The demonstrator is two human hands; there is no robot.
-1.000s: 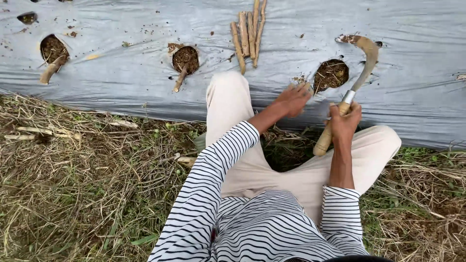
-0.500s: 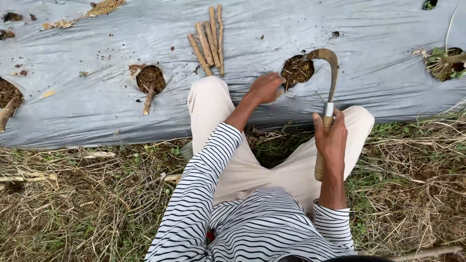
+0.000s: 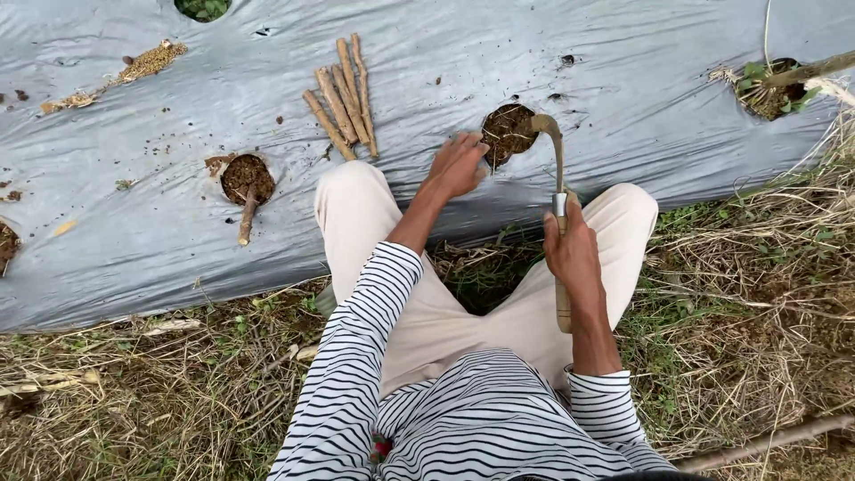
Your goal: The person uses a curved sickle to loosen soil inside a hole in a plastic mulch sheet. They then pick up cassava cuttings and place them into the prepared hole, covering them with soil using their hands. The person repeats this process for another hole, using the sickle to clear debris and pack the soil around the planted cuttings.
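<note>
The right hand (image 3: 574, 254) is clenched around the wooden handle of a curved hoe (image 3: 557, 191), whose blade tip sits at the right edge of a soil-filled hole (image 3: 506, 132) in the grey plastic sheet (image 3: 623, 80). The left hand (image 3: 456, 165) rests with fingers loosely spread on the sheet, touching the hole's near-left rim. With fingers so near the blade, a slipped stroke could nick them or tear the sheet. To the left, another hole (image 3: 245, 176) holds soil and a planted stick (image 3: 247, 218); a bundle of sticks (image 3: 343, 93) lies between the holes, farther back.
</note>
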